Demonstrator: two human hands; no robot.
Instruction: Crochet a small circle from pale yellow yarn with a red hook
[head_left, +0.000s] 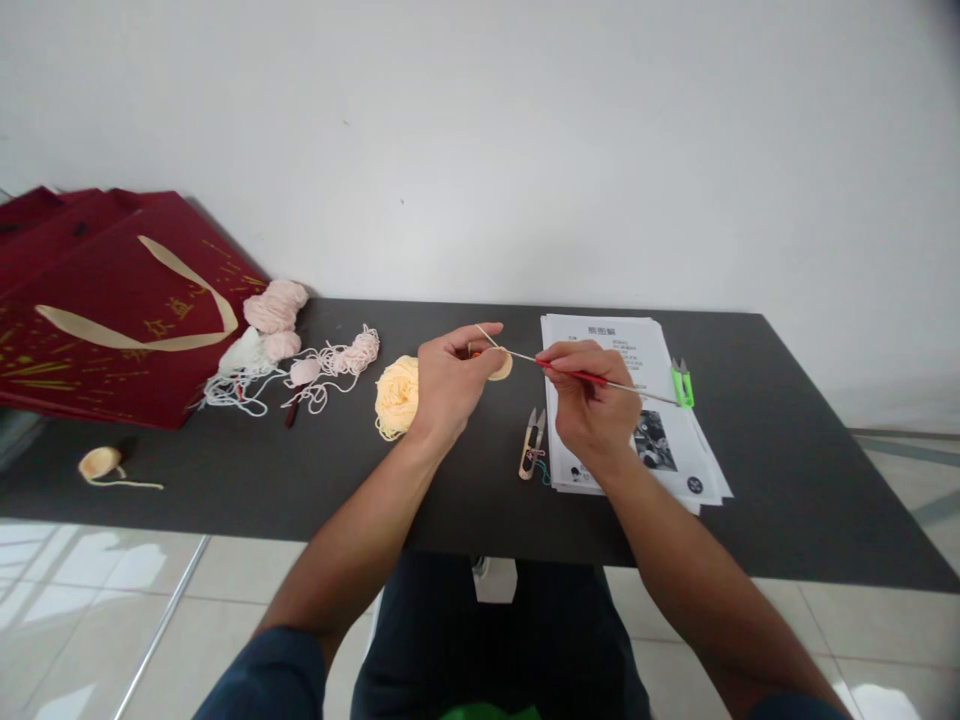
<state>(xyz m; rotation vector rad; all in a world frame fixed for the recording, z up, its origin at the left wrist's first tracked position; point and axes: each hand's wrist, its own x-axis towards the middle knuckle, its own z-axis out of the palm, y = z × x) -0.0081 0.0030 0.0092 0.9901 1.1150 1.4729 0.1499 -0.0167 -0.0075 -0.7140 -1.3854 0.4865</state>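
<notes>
My right hand (596,400) is closed around a crochet hook (649,393) with a red grip and a thin metal shaft. The hook's front end points left and meets a small cream crochet piece (501,366). That piece is pinched in my left hand (452,385), whose index finger is raised with a strand of yarn near it. Something small and orange shows between the left fingers, too small to make out. Just left of that hand, partly behind it, sits a pale yellow yarn ball (395,397). The exact loop on the hook is too small to see.
Thread snips (531,445) lie beside printed sheets (607,480), with green snips (682,385) at the sheets' right edge. Leftward are pink yarn (276,305), tangled pale yarn (352,355), dark red bags (112,300) and a small cream crocheted cup (99,462). A wall stands behind the table (780,450).
</notes>
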